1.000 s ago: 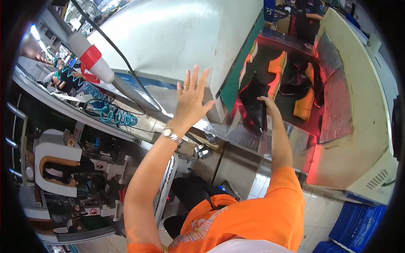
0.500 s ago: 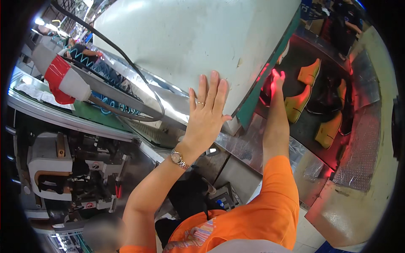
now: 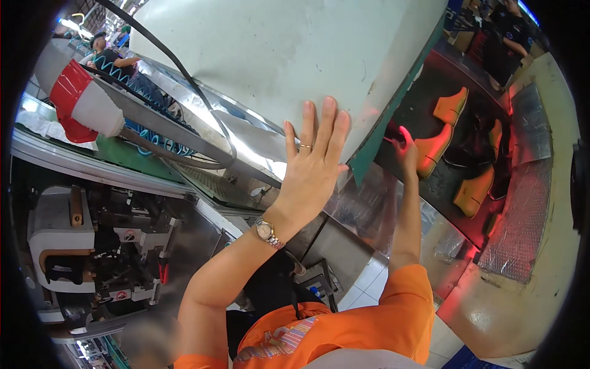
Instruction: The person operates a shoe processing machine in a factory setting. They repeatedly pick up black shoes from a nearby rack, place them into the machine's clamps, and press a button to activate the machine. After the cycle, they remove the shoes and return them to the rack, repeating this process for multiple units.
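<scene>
White housing [image 3: 276, 61]: biggest body, straight ahead of me. Cream cover [image 3: 556, 203]: curved, well to the right of the housing, silvery sheeting [image 3: 519, 212] on its inner face. Dark bed [image 3: 421, 86]: runs between cover and housing, partly lit red. Green strip [image 3: 369, 150]: down the housing's right edge, standing between me and part of the bed. Black boot [image 3: 473, 144]: on the bed, well right of the housing. Yellow shoe form [image 3: 432, 154]: on the bed, near the housing's right edge; long axis roughly parallel to that edge, narrower end pointing away from me. My right hand [image 3: 404, 147]: between form and housing edge, fingers partly curled; dim dark shape at the fingertips, cannot tell whether I grip it. My left hand [image 3: 312, 160]: wide, fingers straight, at the housing's near corner, nothing held; contact cannot be told. Watch [image 3: 265, 230]: left wrist, nearer me than the housing.
</scene>
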{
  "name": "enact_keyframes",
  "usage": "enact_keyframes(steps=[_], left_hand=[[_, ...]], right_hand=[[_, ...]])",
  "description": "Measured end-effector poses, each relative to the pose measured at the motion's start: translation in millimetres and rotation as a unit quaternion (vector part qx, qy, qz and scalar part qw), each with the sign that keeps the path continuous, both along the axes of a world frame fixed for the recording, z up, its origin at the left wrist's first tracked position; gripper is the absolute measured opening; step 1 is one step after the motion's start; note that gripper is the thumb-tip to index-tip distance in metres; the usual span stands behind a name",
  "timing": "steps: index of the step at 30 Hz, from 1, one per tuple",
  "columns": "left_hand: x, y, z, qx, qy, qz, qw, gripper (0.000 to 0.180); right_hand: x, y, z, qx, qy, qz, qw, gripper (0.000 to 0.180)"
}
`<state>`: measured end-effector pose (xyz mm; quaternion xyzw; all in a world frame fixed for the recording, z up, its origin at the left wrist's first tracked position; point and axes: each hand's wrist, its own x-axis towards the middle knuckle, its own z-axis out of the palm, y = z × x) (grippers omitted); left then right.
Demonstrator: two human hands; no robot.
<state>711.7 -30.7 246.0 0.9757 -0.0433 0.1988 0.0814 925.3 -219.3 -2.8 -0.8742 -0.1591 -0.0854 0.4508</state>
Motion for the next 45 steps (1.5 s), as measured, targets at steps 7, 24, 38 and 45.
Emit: enact_keyframes(steps=[7,24,38,45], left_hand=[[-0.2,-0.8,1.4,-0.003,-0.005,0.007,1.0,0.093],[-0.8,-3.6,0.9,0.02,-0.037,-0.002,0.999,0.094],[-154.2,18.2,-39.4,-0.308,-0.007,-0.205,0.929,0.042],[-372.1,71.9,-113.0,-0.431,-0.186,0.242,0.849,0.019]], right_hand=[[86.5,56.2,-40.7,0.45,0.116,-0.132,0.876,0.014],[15.2,-30.8,-49.0,0.445,0.125,-0.077,0.883,0.035],[-360.4,111.4,-2.2,0.165,0.17,0.177,0.955,0.015],[-323.2,175.0,76.7,0.307,0.181,0.251,0.9,0.017]])
